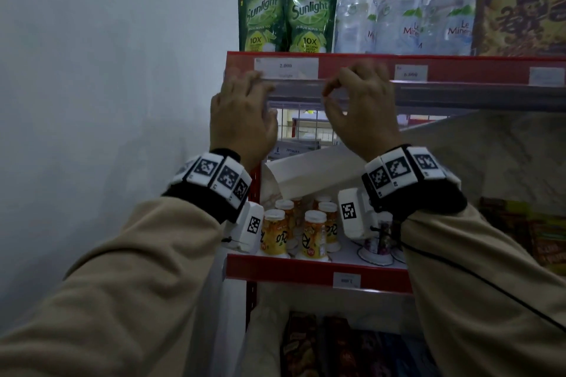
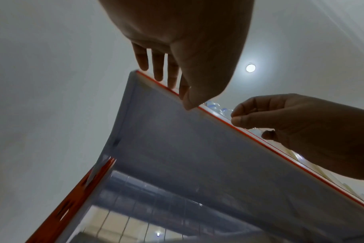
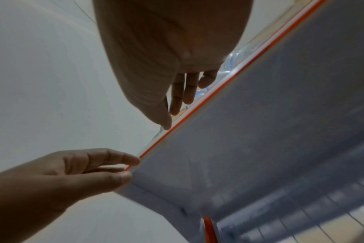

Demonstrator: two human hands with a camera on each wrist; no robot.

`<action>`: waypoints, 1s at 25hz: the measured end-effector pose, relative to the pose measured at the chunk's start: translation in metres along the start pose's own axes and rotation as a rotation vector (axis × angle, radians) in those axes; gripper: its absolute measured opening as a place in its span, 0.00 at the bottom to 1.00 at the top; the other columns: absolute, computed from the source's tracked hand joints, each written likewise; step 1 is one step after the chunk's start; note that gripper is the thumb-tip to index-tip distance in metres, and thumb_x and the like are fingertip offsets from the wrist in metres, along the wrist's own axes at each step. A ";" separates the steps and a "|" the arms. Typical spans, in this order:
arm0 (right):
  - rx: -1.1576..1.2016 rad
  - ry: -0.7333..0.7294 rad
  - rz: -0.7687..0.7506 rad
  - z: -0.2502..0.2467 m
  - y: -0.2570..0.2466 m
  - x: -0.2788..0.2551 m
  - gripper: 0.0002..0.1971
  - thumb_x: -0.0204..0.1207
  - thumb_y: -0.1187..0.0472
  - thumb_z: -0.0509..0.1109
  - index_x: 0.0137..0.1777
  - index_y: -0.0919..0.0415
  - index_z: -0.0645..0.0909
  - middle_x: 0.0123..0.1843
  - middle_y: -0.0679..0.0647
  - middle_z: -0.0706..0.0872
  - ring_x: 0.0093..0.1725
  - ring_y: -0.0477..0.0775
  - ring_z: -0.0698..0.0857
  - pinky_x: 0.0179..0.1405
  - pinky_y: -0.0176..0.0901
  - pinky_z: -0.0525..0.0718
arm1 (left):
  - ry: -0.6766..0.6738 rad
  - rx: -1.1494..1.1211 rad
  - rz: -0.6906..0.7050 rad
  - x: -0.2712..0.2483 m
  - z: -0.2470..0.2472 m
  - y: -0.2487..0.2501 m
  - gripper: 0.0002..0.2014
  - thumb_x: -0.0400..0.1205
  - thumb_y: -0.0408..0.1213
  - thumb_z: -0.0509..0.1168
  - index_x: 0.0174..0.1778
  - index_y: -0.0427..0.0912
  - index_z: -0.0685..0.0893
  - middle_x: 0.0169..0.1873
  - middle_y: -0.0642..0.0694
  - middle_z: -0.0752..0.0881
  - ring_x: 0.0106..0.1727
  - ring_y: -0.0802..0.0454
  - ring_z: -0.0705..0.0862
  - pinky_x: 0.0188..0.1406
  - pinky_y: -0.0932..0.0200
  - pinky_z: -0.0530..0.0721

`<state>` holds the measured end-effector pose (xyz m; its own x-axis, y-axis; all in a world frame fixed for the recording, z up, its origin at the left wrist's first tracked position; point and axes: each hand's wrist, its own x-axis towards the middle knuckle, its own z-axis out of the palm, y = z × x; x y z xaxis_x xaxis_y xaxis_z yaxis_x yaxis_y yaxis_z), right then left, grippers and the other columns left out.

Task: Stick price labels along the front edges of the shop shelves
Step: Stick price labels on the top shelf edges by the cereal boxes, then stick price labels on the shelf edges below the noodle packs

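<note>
The top shelf's red front edge (image 1: 352, 63) carries a white price label (image 1: 286, 68) reading 2.000, under the green Sunlight pouches. A clear cover strip (image 1: 294, 84) runs along the edge's lower lip between my hands. My left hand (image 1: 257, 86) lies on the edge's left end, fingers over the front and thumb beneath, pinching the strip (image 2: 177, 92). Right of the label, my right hand (image 1: 329, 95) pinches the strip between curled index finger and thumb (image 2: 237, 117). In the right wrist view the right hand (image 3: 172, 115) meets the red lip, with the left hand (image 3: 129, 169) at the shelf corner.
Sunlight pouches (image 1: 309, 15), water bottles (image 1: 401, 9) and a cereal box (image 1: 526, 3) stand on the top shelf. Two more labels (image 1: 410, 73) (image 1: 546, 76) sit further right. Orange drink bottles (image 1: 312, 232) fill the lower shelf, which has its own label (image 1: 346, 280). A white wall (image 1: 107, 70) is at left.
</note>
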<state>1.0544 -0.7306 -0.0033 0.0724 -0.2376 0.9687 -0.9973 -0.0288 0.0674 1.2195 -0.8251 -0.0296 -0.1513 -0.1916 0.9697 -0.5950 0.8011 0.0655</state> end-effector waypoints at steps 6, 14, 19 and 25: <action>0.240 -0.222 0.109 0.025 -0.009 -0.116 0.05 0.74 0.58 0.71 0.48 0.55 0.81 0.49 0.51 0.80 0.53 0.54 0.75 0.51 0.48 0.74 | -0.181 0.010 -0.135 -0.110 0.019 0.012 0.18 0.76 0.43 0.66 0.62 0.47 0.80 0.66 0.48 0.76 0.66 0.45 0.73 0.62 0.48 0.69; 0.190 -0.556 0.253 0.034 -0.018 -0.253 0.15 0.66 0.59 0.75 0.54 0.54 0.82 0.59 0.54 0.78 0.61 0.59 0.73 0.56 0.53 0.74 | -0.607 0.077 -0.599 -0.239 0.037 0.027 0.41 0.72 0.54 0.72 0.78 0.47 0.62 0.80 0.37 0.54 0.80 0.35 0.55 0.78 0.38 0.58; 0.141 -0.557 0.231 0.033 -0.023 -0.276 0.23 0.62 0.59 0.76 0.59 0.53 0.80 0.70 0.55 0.73 0.70 0.60 0.69 0.61 0.54 0.74 | -0.524 -0.112 -0.682 -0.251 0.028 0.020 0.45 0.74 0.45 0.73 0.81 0.39 0.54 0.81 0.35 0.54 0.81 0.39 0.54 0.81 0.44 0.57; 0.157 -0.481 0.276 0.037 -0.033 -0.280 0.26 0.62 0.59 0.75 0.63 0.55 0.78 0.71 0.56 0.72 0.72 0.62 0.68 0.68 0.60 0.72 | -0.377 -0.105 -0.631 -0.254 0.019 0.012 0.38 0.71 0.47 0.74 0.75 0.40 0.67 0.66 0.39 0.68 0.68 0.42 0.68 0.70 0.46 0.71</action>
<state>1.0674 -0.6987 -0.2855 -0.1564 -0.6705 0.7252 -0.9690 -0.0382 -0.2443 1.2362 -0.7772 -0.2795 -0.0780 -0.8001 0.5948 -0.5826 0.5208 0.6240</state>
